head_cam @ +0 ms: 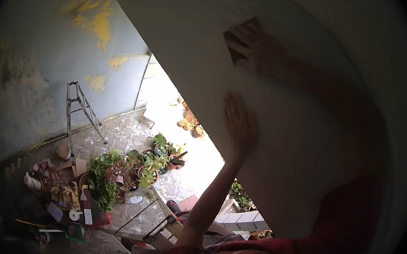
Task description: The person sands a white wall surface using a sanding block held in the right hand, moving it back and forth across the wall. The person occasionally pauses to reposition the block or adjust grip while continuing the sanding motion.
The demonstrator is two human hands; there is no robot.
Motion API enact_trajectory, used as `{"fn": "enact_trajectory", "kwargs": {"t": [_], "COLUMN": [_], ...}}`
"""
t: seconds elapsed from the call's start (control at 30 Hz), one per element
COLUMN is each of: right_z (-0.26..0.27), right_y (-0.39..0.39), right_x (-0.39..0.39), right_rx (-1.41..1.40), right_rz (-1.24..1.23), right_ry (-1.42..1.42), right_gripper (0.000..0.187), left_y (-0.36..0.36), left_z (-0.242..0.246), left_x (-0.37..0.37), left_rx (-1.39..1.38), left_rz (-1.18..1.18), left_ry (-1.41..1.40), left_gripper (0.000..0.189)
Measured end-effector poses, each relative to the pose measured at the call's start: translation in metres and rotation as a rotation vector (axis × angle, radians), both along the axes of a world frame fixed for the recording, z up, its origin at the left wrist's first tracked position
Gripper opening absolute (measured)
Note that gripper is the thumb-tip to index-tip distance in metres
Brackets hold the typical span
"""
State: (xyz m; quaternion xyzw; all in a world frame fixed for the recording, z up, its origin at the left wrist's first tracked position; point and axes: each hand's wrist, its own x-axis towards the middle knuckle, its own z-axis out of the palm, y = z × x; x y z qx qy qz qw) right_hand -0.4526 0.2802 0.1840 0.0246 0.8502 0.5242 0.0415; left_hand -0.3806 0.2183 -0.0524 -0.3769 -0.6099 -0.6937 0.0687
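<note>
My right hand (264, 50) lies spread over a dark brown sheet of what looks like sandpaper (237, 53), pressing it flat on a shaded pale wall surface (196, 45). Corners of the sheet show past the fingers; the palm covers the rest. Lower down, my left hand (239, 126) rests palm-down on the same surface, holding nothing. Its fingers point upward in the picture, near the surface's bright lower-left edge.
Below me is a stepladder (164, 229), with a sandalled foot (173, 205) beside it. Potted plants (148, 165) and a cluttered heap of tools and boxes (64, 194) occupy the floor. Another ladder (76, 111) stands by a blue-grey wall (55, 61) with yellow patches.
</note>
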Motion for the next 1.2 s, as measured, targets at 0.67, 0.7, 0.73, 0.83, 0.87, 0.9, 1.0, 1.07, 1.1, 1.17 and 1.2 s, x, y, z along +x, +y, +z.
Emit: {"fn": "enact_trajectory", "kwargs": {"t": [0.67, 0.7, 0.73, 0.83, 0.87, 0.9, 1.0, 1.07, 1.1, 1.17, 1.2], "right_z": [0.023, 0.010, 0.009, -0.007, -0.015, -0.012, -0.023, -0.025, -0.030, -0.031, -0.034], "right_y": [0.098, 0.107, 0.116, 0.125, 0.123, 0.118, 0.097, 0.079, 0.072, 0.062, 0.059], "right_x": [-0.133, -0.139, -0.143, -0.143, -0.138, -0.138, -0.123, -0.118, -0.115, -0.118, -0.118], "right_rx": [0.223, 0.046, 0.046, 0.448, 0.422, 0.344, 0.100, -0.007, 0.155, 0.393, 0.406], "right_rz": [-0.226, -0.233, -0.260, -0.153, -0.132, -0.148, -0.180, -0.212, -0.158, -0.153, -0.159], "right_ry": [0.182, 0.117, -0.038, 0.205, 0.280, 0.294, 0.033, -0.206, -0.051, 0.163, 0.232], "right_gripper": [0.070, 0.070, 0.071, 0.074, 0.075, 0.075, 0.075, 0.075, 0.076, 0.075, 0.075], "left_y": [0.009, 0.007, 0.006, 0.003, 0.002, 0.002, 0.003, 0.007, 0.010, 0.018, 0.022], "left_z": [-0.006, -0.005, -0.005, -0.006, -0.007, -0.008, -0.015, -0.023, -0.029, -0.042, -0.050], "left_x": [0.006, 0.005, 0.005, 0.007, 0.007, 0.008, 0.009, 0.008, 0.006, 0.002, 0.000], "left_rx": [0.082, 0.088, 0.101, 0.115, 0.120, 0.131, 0.154, 0.130, 0.162, 0.130, 0.109], "left_rz": [-0.179, -0.167, -0.155, -0.129, -0.116, -0.113, -0.099, -0.068, -0.083, -0.077, -0.006], "left_ry": [-0.143, -0.134, -0.131, -0.111, -0.095, -0.095, -0.075, -0.017, -0.077, -0.134, -0.170], "left_gripper": [0.069, 0.069, 0.068, 0.067, 0.066, 0.065, 0.064, 0.063, 0.062, 0.062, 0.061]}}
